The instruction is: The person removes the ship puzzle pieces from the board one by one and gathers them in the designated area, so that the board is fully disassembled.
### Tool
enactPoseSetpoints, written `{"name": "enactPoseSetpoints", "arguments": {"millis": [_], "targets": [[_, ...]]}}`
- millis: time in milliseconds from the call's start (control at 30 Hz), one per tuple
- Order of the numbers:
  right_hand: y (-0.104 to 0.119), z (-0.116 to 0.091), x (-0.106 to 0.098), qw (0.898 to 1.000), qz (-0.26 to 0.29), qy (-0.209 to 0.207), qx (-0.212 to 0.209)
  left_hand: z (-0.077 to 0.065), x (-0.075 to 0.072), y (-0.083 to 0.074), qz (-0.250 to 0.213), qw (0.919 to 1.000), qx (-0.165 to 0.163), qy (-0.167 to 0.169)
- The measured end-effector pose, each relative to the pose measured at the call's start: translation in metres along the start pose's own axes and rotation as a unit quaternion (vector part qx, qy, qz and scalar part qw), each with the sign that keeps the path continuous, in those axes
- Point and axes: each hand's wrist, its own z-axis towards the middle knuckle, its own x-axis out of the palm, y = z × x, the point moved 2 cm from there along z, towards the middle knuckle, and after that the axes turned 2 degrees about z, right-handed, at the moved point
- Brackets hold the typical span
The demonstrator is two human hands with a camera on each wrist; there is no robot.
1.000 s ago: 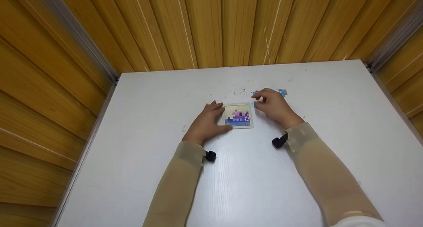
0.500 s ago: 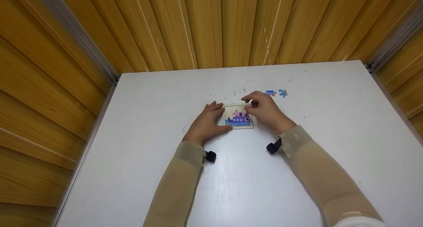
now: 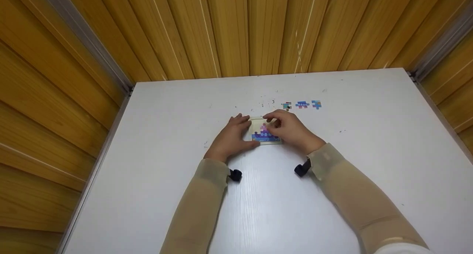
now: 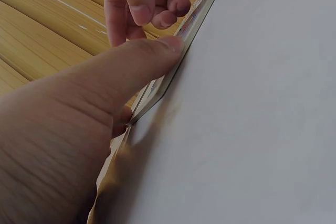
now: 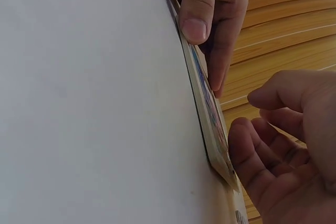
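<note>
A small square puzzle tray (image 3: 271,142) lies on the white table, partly filled with a purple and blue ship picture (image 3: 264,135). My left hand (image 3: 231,135) grips its left side, thumb at the near edge and fingers at the far corner. The left wrist view shows that thumb (image 4: 152,56) pressed on the rim. Over the tray's right half, my right hand (image 3: 293,130) has its fingers bent toward the thumb and covers part of the picture. In the right wrist view no piece shows among its fingers (image 5: 249,150); whether it holds one is hidden.
Behind the tray, three loose puzzle pieces lie in a row: a multicoloured one (image 3: 286,105), a blue and purple one (image 3: 302,104) and a light blue one (image 3: 316,104). A wood-patterned wall (image 3: 229,32) stands along the table's far edge (image 3: 207,78).
My right hand has moved left and slightly nearer, from beside the loose pieces to over the tray. The blue piece seen by its thumb is out of sight. My left hand stays put.
</note>
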Motion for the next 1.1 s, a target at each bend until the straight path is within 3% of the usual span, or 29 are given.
{"name": "enactPoseSetpoints", "arguments": {"millis": [300, 700, 1100], "targets": [[-0.003, 0.001, 0.005, 1.0, -0.011, 0.015, -0.008, -0.001, -0.001, 0.001, -0.003, 1.0, 0.008, 0.0], [-0.002, 0.001, 0.017, 0.994, -0.089, 0.031, -0.057, 0.0, 0.001, 0.004, 0.006, 0.9998, 0.019, -0.002], [0.001, 0.0, 0.021, 0.992, -0.12, 0.019, -0.047, 0.0, 0.001, 0.003, 0.005, 0.9998, 0.019, -0.002]]}}
